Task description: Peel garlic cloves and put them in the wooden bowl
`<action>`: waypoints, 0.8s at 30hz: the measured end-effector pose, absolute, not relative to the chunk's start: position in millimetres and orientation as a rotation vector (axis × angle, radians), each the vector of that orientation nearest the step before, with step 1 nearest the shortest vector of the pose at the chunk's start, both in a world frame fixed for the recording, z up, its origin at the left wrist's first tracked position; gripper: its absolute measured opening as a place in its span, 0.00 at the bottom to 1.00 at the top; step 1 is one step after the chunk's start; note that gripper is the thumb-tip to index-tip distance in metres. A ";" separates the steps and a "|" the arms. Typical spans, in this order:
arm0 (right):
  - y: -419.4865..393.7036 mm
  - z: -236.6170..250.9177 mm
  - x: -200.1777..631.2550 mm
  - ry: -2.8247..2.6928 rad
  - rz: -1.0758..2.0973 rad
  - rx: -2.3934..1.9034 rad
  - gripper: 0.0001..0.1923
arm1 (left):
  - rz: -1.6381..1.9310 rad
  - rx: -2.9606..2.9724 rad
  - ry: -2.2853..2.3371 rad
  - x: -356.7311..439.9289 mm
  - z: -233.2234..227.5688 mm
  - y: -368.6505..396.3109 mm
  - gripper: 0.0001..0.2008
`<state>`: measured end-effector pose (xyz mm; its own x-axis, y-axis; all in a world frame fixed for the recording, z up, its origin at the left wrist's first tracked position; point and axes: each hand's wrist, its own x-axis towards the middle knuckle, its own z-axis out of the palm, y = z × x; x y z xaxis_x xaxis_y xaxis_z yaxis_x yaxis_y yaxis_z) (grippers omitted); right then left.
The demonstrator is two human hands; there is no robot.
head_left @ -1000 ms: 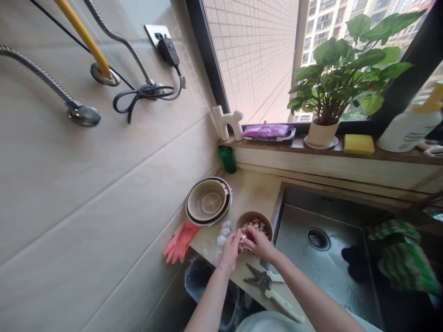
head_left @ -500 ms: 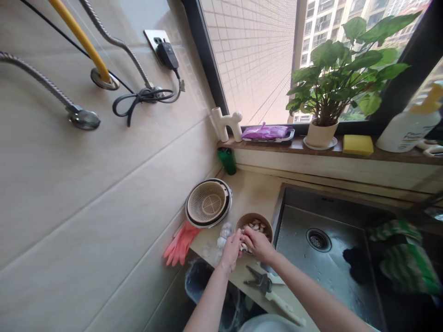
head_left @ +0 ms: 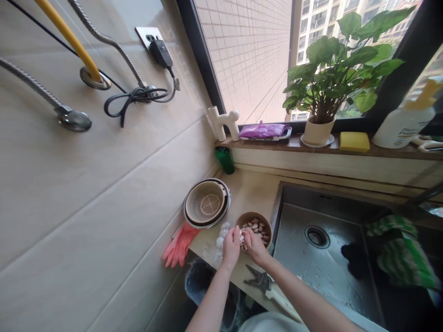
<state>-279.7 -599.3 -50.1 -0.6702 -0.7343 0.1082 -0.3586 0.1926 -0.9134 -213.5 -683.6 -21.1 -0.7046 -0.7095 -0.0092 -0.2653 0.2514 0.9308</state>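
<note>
1. Since the earlier frame, more of the brown bowl (head_left: 254, 220) is uncovered by the right hand (head_left: 254, 244).
2. A garlic clove (head_left: 242, 238) (barely visible) is pinched between the left hand (head_left: 231, 243) and the right, at the bowl's 7 o'clock rim.
3. Kitchen scissors (head_left: 259, 280) are seen at 6 o'clock of the bowl, on the counter (head_left: 247, 196).

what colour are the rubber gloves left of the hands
Pink; the rubber gloves show best in the head view.
</note>
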 end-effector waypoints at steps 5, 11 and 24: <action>-598.9 -55.4 -282.3 1.938 -1.597 -0.903 0.19 | -1.775 0.959 -1.894 -210.1 -20.2 -686.9 0.22; -589.6 -48.9 -295.9 2.073 -1.482 -0.779 0.17 | -1.987 0.757 -1.970 -199.7 -15.6 -692.1 0.21; -584.0 -35.7 -290.2 2.139 -1.168 -1.223 0.16 | -1.686 0.653 -2.291 -201.2 -19.8 -681.0 0.15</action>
